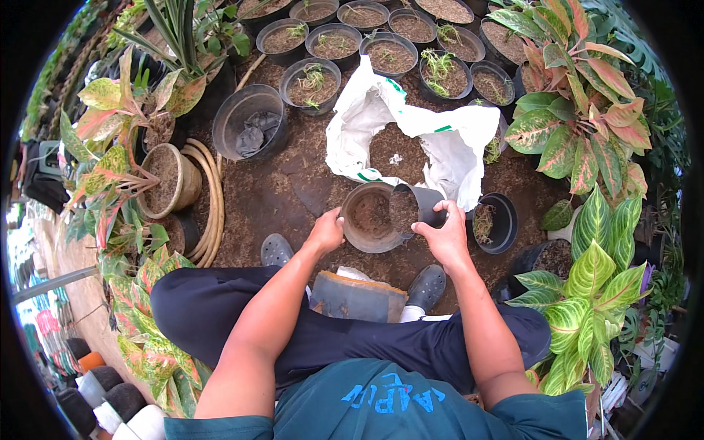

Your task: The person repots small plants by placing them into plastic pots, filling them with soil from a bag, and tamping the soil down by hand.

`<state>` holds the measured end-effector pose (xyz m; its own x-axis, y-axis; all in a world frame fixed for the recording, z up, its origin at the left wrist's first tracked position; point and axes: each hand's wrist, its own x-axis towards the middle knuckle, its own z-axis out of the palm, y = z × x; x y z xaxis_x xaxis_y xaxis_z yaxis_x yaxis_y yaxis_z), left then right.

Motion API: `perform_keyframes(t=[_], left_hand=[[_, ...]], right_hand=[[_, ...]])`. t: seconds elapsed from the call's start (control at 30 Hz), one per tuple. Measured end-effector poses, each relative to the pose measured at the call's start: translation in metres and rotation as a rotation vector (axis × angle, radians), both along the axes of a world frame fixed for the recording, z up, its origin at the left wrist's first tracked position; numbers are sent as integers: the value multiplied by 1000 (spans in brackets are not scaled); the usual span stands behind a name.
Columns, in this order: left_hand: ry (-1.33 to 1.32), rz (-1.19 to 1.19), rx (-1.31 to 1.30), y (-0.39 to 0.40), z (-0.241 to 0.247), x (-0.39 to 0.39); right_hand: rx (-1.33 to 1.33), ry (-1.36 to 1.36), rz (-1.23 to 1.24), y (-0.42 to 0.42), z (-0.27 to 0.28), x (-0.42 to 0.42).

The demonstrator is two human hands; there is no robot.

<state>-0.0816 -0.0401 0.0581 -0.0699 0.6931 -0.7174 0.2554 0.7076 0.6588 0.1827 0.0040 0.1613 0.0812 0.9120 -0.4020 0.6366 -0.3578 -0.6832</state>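
My left hand (pixel 326 232) grips the left rim of a round plastic plant pot (pixel 360 242), which has brown soil in its bottom. In my right hand (pixel 444 234) is a smaller black pot (pixel 430 206), tipped on its side with its mouth toward the left, over the larger pot's right rim. Soil-like matter shows inside its mouth. Just beyond both pots stands an open white sack (pixel 454 143) with its top rolled outward. Brown planting medium (pixel 393 151) fills it, and a small pale scrap lies on top.
Several black pots with seedlings (pixel 313 85) stand at the back. An empty-looking black pot (pixel 228 124) holds crumpled dark plastic. Right of my hand, another black pot (pixel 503 220) contains plant cuttings. A coiled hose (pixel 212 220) and leafy potted plants (pixel 588 126) flank the soil-strewn ground.
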Motion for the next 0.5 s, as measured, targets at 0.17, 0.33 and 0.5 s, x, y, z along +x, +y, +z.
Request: perform_keyframes(t=[0.17,0.33,0.5], left_hand=[[176,-137,145,-9,-20,-7],[104,-164,84,-10,-23,-7],[74,-147,35,-6,-16,-6]], right_hand=[[-12,2,-46,-2,4,-10],[-31,16,-29,0,0,-13],[41,-21,-2,-3,-5,-18]])
